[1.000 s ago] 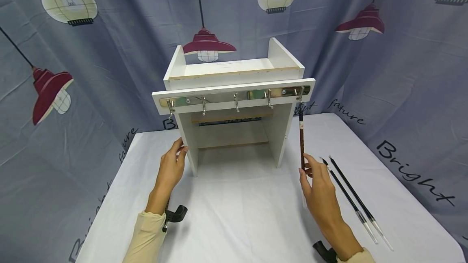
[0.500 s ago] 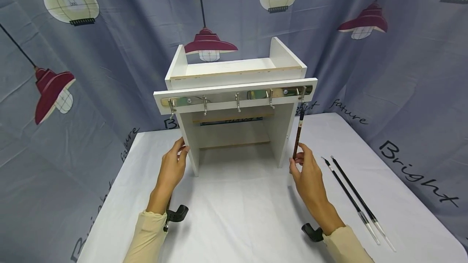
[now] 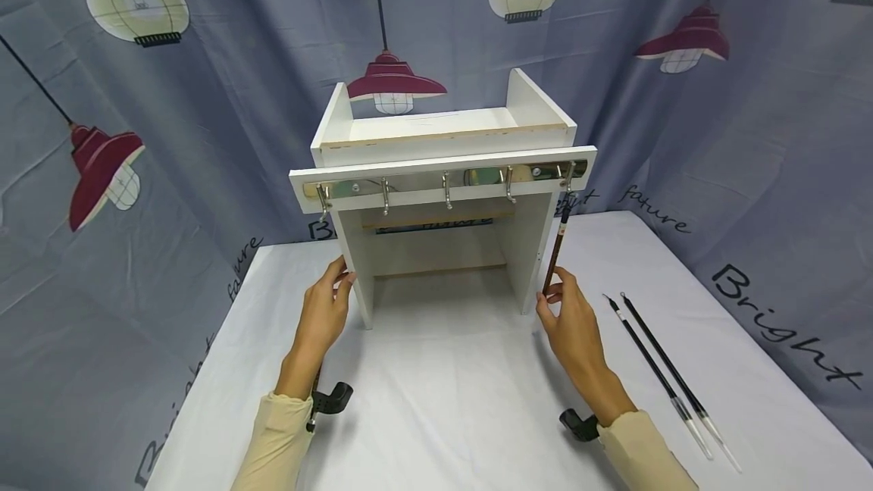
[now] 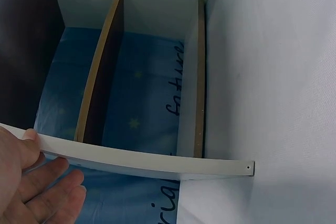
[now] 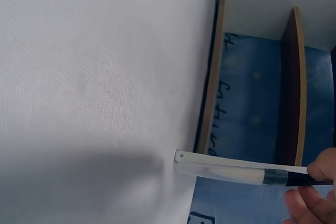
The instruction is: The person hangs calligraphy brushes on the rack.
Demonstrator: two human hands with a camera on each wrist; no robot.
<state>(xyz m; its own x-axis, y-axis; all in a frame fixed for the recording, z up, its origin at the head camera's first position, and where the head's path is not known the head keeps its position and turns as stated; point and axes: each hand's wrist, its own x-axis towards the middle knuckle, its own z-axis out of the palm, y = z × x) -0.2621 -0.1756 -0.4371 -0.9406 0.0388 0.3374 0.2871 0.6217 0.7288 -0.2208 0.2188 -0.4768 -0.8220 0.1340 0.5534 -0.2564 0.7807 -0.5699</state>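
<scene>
A white rack [image 3: 436, 156] with a row of metal hooks [image 3: 446, 192] stands upright. My left hand [image 3: 323, 313] holds its left side panel; in the left wrist view the thumb of that hand [image 4: 44, 187] lies on the panel edge [image 4: 157, 160] and the fingers on its outer side. Beside the right side panel, my right hand [image 3: 578, 332] pinches a brown-shafted brush [image 3: 555, 252], tilted, its upper end at the rightmost hook. The pale lower end of this brush [image 5: 236, 174] runs along the panel in the right wrist view, near my fingertips [image 5: 312, 174].
Two black brushes with pale ends, one inner [image 3: 651, 362] and one outer [image 3: 675, 377], lie side by side on the white-covered table [image 3: 436, 415], right of my right hand. A blue-grey curtain with printed lamps [image 3: 204, 112] hangs behind the rack.
My right hand has moved left, closer to the rack's right panel, swinging the lower part of the brush with it. My left hand stays on the left panel.
</scene>
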